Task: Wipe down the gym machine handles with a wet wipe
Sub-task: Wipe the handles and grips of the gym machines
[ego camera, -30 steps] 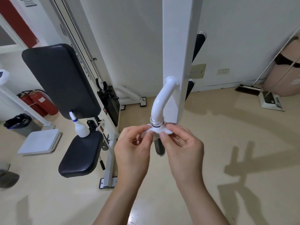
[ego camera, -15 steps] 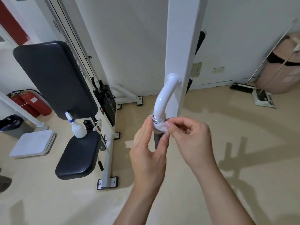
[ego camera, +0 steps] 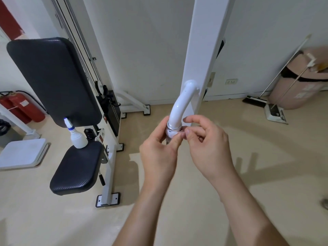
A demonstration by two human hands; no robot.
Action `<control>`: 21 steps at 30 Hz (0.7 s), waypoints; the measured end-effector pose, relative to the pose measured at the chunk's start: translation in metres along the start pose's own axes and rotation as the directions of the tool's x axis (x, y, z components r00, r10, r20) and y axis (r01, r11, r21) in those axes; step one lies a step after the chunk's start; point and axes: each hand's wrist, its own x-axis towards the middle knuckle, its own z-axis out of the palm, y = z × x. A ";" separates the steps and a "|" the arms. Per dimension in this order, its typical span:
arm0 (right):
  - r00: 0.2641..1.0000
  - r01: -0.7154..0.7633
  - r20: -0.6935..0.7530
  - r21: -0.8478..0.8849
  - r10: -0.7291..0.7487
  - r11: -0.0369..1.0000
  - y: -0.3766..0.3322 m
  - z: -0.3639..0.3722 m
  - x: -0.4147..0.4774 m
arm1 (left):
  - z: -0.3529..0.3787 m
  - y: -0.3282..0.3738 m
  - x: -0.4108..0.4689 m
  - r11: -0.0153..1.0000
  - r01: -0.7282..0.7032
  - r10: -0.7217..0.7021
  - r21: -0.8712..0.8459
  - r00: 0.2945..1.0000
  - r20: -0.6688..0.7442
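Left hand point(ego camera: 158, 157) and right hand point(ego camera: 209, 148) — both in a pinch on the wet wipe point(ego camera: 171, 134) around the handle point(ego camera: 179, 107)

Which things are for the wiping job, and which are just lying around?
For the job: wet wipe, white curved handle, left hand and right hand holding the wipe against it.
Just lying around: spray bottle on the black seat, red fire extinguishers, broom, dustpan.
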 end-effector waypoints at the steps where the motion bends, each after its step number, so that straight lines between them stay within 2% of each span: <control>1: 1.000 0.009 0.004 -0.018 -0.009 1.000 0.000 0.000 0.001 | 0.007 -0.003 -0.004 0.998 -0.023 0.029 0.067 0.996 -0.086; 3: 0.998 0.069 0.018 -0.065 -0.068 0.995 -0.002 -0.002 0.002 | 0.013 -0.004 -0.008 0.975 -0.089 0.127 0.203 0.975 -0.185; 5: 0.982 0.179 0.079 -0.117 -0.170 0.977 -0.007 -0.006 0.000 | 0.010 -0.005 -0.006 0.946 -0.154 0.202 0.286 0.969 -0.145; 7: 0.958 0.247 0.192 -0.174 -0.213 0.953 -0.015 -0.012 0.001 | -0.003 -0.007 0.001 0.955 -0.166 0.171 0.247 0.985 0.003; 9: 0.939 0.272 0.280 -0.252 -0.199 0.929 -0.019 -0.019 0.007 | -0.019 -0.005 0.014 0.985 -0.119 0.089 0.128 0.972 0.218; 12: 0.933 0.274 0.317 -0.321 -0.170 0.907 -0.022 -0.026 0.019 | -0.036 0.004 0.039 1.000 -0.021 0.011 0.015 0.861 0.508; 14: 0.935 0.264 0.317 -0.328 -0.157 0.907 -0.023 -0.027 0.022 | -0.036 0.007 0.045 1.000 0.020 -0.014 -0.003 0.822 0.569; 16: 0.939 0.252 0.308 -0.326 -0.150 0.911 -0.024 -0.028 0.022 | -0.029 0.003 0.036 0.999 0.016 0.001 -0.030 0.874 0.486; 19: 0.943 0.244 0.299 -0.324 -0.145 0.914 -0.024 -0.027 0.021 | -0.008 -0.004 0.006 0.993 0.038 -0.018 -0.111 0.984 0.179; 21: 0.942 0.258 0.294 -0.329 -0.161 0.909 -0.024 -0.025 0.022 | 0.003 -0.008 -0.005 0.993 0.038 -0.041 -0.108 0.999 -0.026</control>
